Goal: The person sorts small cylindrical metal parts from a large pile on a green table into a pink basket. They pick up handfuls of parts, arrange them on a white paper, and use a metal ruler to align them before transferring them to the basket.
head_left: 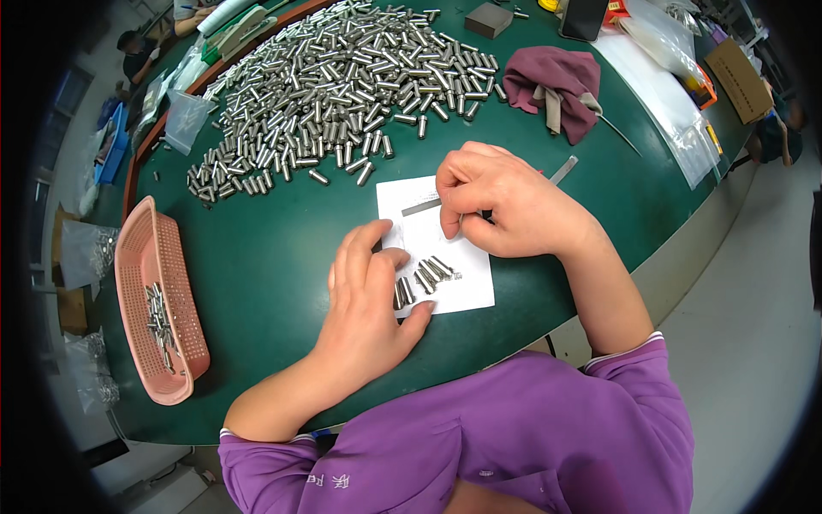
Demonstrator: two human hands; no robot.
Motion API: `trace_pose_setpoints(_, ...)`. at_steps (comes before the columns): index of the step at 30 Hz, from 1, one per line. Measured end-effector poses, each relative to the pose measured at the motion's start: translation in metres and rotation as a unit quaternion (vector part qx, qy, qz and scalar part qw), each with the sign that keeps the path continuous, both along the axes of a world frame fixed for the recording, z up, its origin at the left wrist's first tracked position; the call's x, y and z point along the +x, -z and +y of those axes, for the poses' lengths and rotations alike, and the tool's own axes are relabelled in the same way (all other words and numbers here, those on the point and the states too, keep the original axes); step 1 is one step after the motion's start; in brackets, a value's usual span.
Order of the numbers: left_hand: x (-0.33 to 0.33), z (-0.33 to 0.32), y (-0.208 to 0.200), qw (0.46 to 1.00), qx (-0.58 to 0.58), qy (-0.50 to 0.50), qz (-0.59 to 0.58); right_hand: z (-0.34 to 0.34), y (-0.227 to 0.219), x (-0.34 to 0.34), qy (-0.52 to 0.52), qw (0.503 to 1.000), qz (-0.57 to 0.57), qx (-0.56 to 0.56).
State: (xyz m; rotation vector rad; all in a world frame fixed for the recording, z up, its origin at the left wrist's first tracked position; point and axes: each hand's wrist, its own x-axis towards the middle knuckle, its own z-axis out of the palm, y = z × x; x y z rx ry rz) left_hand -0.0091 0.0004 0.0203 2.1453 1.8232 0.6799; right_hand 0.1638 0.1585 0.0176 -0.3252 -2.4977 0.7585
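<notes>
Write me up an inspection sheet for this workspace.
Surface: green table, with a white sheet lying on it.
Job's things: metal pins lie in two small groups on the sheet; a large pile spreads beyond; a pink basket at left holds metal pieces.
Clutter: maroon cloth, block, phone and plastic bags toward the far and right side.
Left hand: fingers spread beside the pins; contact unclear.
Right hand: fingers curled over the sheet; any grip is hidden.
Cables: none certain; a thin strand by the cloth could be wire or rod.
Surroundings: cardboard box at right; blue bin and another person at left.
</notes>
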Motion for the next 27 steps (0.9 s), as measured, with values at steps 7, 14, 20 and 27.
trace_pose_setpoints(7,-0.015,-0.005,-0.031,0.997,-0.079,0.012,-0.004,-0.003,0.002,0.002,-0.036,0.999,-0.023,-0.015)
trace_pose_setpoints(14,-0.021,-0.001,-0.022,0.996,-0.067,0.052,0.015,-0.005,0.002,0.001,-0.049,0.997,-0.046,-0.028)
trace_pose_setpoints(20,-0.017,0.003,-0.02,0.996,-0.052,0.064,-0.016,-0.006,0.004,0.001,-0.053,0.997,-0.046,-0.032)
trace_pose_setpoints(27,-0.013,0.005,-0.012,0.998,-0.013,0.053,-0.035,-0.006,0.003,0.001,-0.028,0.998,-0.051,-0.023)
